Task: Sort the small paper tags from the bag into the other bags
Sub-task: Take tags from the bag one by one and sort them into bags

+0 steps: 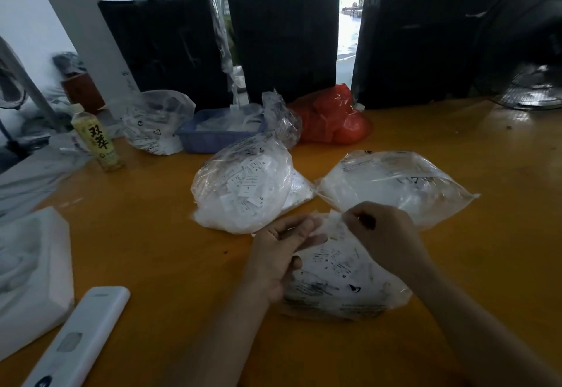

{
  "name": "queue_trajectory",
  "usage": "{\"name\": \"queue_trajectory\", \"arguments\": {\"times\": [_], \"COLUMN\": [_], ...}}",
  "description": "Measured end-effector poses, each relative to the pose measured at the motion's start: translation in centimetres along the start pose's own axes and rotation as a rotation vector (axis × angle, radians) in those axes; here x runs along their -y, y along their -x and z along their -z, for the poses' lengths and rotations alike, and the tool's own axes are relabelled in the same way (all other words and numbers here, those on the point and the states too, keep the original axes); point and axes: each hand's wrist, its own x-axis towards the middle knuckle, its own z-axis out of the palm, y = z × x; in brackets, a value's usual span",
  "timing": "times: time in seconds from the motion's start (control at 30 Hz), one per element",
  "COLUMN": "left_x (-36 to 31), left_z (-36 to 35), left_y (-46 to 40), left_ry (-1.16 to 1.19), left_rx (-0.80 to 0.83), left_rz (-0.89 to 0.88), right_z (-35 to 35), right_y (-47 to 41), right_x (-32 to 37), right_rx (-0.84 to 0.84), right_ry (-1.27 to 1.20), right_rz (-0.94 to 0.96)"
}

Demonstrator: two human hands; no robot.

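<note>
A clear plastic bag (337, 283) of small white paper tags lies on the yellow table (170, 259) right in front of me. My left hand (279, 252) holds the bag's mouth at its left side, fingers stretched along the plastic. My right hand (383, 231) pinches the bag's upper edge from the right. Behind them sit two more clear bags: a bulging one full of tags (243, 186) in the middle and a flatter one (395, 183) to the right.
A blue basket (213, 138), another clear bag (155, 122), a red bag (331, 119) and a drink bottle (97, 140) stand further back before three black-wrapped boxes (286, 36). White foam (30, 274) and a white remote (82, 338) lie at the left; a fan (532, 82) stands at the right.
</note>
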Motion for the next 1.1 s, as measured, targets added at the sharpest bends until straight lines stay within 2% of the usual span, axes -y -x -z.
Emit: {"name": "queue_trajectory", "arguments": {"times": [0.13,0.37,0.6,0.8,1.1], "left_x": [0.1,0.5,0.8,0.7,0.9], "left_z": [0.1,-0.3,-0.4,-0.4,-0.6], "left_y": [-0.1,-0.5,-0.5,-0.4,-0.3], "left_ry": [0.06,0.208,0.226,0.242,0.205], "left_rx": [0.02,0.029,-0.013,0.04,0.068], "left_rz": [0.019,0.04,0.034,0.017,0.009], "right_z": [1.1,2.0,2.1,1.7,0.7], "right_y": [-0.1,-0.3,0.1,0.1,0.4], "right_x": [-0.1,0.0,0.7,0.8,0.8], "right_rx": [-0.1,-0.056,-0.013,-0.033,-0.027], "right_ry": [-0.433,-0.841,-0.898,-0.899,-0.635], "right_rz": [-0.205,-0.306,-0.192,-0.153,-0.109]}}
